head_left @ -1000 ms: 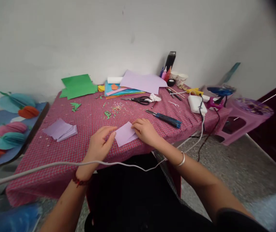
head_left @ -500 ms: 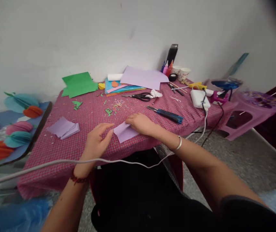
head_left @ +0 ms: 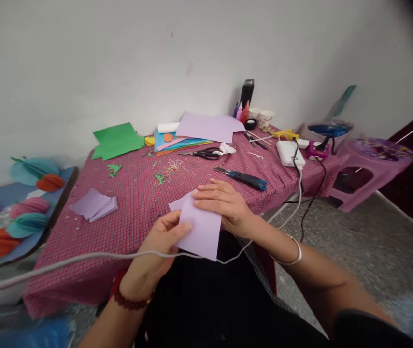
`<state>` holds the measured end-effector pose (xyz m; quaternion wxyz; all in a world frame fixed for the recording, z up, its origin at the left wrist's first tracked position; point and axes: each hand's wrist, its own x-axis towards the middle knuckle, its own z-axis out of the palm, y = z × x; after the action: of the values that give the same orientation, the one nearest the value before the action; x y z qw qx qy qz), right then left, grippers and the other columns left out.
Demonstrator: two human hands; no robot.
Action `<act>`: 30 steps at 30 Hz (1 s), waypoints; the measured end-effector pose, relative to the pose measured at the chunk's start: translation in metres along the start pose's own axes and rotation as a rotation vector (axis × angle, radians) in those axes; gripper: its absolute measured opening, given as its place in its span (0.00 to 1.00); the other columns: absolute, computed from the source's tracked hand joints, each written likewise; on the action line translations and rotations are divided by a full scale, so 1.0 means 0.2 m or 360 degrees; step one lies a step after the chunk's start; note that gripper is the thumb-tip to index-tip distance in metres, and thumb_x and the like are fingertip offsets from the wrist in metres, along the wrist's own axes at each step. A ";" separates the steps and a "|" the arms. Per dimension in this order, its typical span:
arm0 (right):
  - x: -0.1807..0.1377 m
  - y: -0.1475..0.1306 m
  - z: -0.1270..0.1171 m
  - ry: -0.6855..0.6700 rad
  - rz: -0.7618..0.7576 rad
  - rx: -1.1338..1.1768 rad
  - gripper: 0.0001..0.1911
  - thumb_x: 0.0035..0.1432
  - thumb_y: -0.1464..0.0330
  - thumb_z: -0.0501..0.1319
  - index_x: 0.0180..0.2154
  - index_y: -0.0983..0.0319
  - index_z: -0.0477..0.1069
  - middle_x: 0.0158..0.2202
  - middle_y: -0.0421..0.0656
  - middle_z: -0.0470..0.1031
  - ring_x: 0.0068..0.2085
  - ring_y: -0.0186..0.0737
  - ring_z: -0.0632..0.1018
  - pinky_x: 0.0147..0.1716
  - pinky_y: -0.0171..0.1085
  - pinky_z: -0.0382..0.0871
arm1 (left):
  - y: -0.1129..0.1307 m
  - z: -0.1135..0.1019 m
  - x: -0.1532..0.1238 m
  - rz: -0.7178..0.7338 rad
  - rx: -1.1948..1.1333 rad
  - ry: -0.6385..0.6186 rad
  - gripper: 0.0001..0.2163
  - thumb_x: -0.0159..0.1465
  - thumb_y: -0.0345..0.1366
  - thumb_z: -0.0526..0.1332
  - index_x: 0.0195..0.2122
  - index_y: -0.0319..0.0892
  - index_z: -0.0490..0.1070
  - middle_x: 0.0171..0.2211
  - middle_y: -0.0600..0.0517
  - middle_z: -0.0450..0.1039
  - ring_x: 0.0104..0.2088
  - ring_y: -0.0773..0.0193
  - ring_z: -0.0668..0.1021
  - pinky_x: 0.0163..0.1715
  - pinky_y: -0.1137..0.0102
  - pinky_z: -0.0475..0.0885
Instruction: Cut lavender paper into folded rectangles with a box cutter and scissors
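Left grip (head_left: pixel 178 227) pinches purple paper (head_left: pixel 202 232) by its left side, right grip (head_left: pixel 216 205) its upper right, at the bench's (head_left: pixel 137 188) front edge; likely light and easily creased, it wants gentle edge holds

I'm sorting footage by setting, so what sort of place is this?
Probably a paper-craft workspace, though whether at home I cannot tell: scissors, green sheets and a pile of purple paper pieces lie on a checked tablecloth.
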<state>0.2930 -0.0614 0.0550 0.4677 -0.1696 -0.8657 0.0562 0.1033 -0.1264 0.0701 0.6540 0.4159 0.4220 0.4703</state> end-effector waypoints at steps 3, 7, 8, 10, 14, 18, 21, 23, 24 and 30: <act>0.00 -0.03 0.02 0.0006 0.0096 0.0133 0.18 0.62 0.75 0.53 0.51 0.57 0.70 0.49 0.44 0.77 0.53 0.37 0.75 0.57 0.48 0.62 | -0.02 0.01 -0.01 0.0229 0.0193 0.0191 0.10 0.48 0.37 0.70 0.30 0.41 0.76 0.29 0.51 0.77 0.30 0.64 0.77 0.33 0.68 0.74; 0.00 -0.09 0.03 0.0003 0.0223 0.0327 0.18 0.60 0.76 0.53 0.50 0.59 0.71 0.45 0.45 0.79 0.48 0.38 0.77 0.50 0.44 0.68 | -0.02 0.00 -0.01 0.0518 0.0570 0.0346 0.06 0.51 0.35 0.68 0.29 0.42 0.74 0.28 0.53 0.76 0.29 0.66 0.76 0.33 0.69 0.74; 0.00 -0.10 0.03 -0.0016 0.0264 0.0360 0.17 0.60 0.76 0.54 0.49 0.59 0.71 0.44 0.45 0.79 0.47 0.39 0.78 0.49 0.43 0.68 | -0.02 0.00 -0.01 0.0584 0.0612 0.0391 0.06 0.52 0.35 0.67 0.29 0.42 0.72 0.26 0.54 0.75 0.28 0.67 0.76 0.31 0.71 0.73; 0.00 -0.11 0.03 -0.0083 0.0338 0.0436 0.17 0.59 0.76 0.54 0.47 0.60 0.73 0.42 0.45 0.80 0.44 0.39 0.78 0.46 0.41 0.69 | -0.01 0.01 -0.02 0.0707 0.0615 0.0479 0.09 0.52 0.34 0.67 0.31 0.44 0.68 0.24 0.56 0.73 0.25 0.69 0.75 0.27 0.74 0.72; 0.01 -0.12 0.04 -0.0235 0.0397 0.0565 0.19 0.59 0.78 0.52 0.47 0.59 0.73 0.42 0.44 0.79 0.43 0.37 0.78 0.45 0.40 0.70 | 0.00 0.01 -0.02 0.0723 0.0622 0.0453 0.18 0.52 0.34 0.67 0.44 0.46 0.66 0.25 0.56 0.73 0.26 0.67 0.76 0.26 0.73 0.71; 0.00 -0.12 0.05 -0.0306 0.0392 0.0555 0.20 0.57 0.80 0.52 0.48 0.60 0.72 0.44 0.44 0.79 0.45 0.38 0.77 0.48 0.41 0.69 | 0.02 -0.02 -0.01 0.0695 0.0903 0.0382 0.10 0.53 0.36 0.66 0.37 0.43 0.73 0.27 0.53 0.74 0.26 0.65 0.75 0.26 0.71 0.70; 0.00 -0.10 0.05 -0.0423 0.0391 0.0648 0.20 0.56 0.81 0.52 0.47 0.62 0.73 0.43 0.45 0.78 0.45 0.37 0.77 0.48 0.39 0.68 | 0.03 -0.05 0.00 0.0926 0.1263 0.0430 0.03 0.52 0.36 0.67 0.28 0.44 0.76 0.25 0.53 0.68 0.27 0.66 0.71 0.27 0.71 0.67; 0.01 -0.10 0.02 -0.0512 0.0442 0.0786 0.20 0.56 0.80 0.52 0.48 0.62 0.72 0.44 0.45 0.78 0.45 0.37 0.76 0.48 0.39 0.68 | 0.04 -0.07 0.00 0.1008 0.1288 0.0415 0.05 0.53 0.36 0.67 0.23 0.44 0.74 0.29 0.52 0.68 0.31 0.65 0.72 0.32 0.69 0.68; 0.01 -0.09 0.01 -0.0548 0.0488 0.0885 0.20 0.57 0.79 0.52 0.49 0.62 0.71 0.46 0.46 0.77 0.46 0.37 0.76 0.48 0.39 0.68 | 0.04 -0.07 0.01 0.0995 0.1222 0.0376 0.06 0.54 0.36 0.66 0.22 0.43 0.72 0.30 0.51 0.69 0.33 0.64 0.72 0.34 0.69 0.68; 0.02 -0.10 -0.03 -0.0446 0.0875 0.1336 0.17 0.61 0.60 0.58 0.46 0.64 0.72 0.42 0.46 0.76 0.42 0.38 0.76 0.41 0.37 0.69 | 0.02 -0.06 0.01 0.0725 0.0938 0.0182 0.10 0.57 0.36 0.63 0.21 0.42 0.66 0.29 0.51 0.69 0.31 0.64 0.73 0.31 0.69 0.69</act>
<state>0.2907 -0.0780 0.0668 0.3429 -0.1794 -0.7463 0.5415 0.0916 -0.1224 0.0701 0.3604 0.6426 0.4717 0.4845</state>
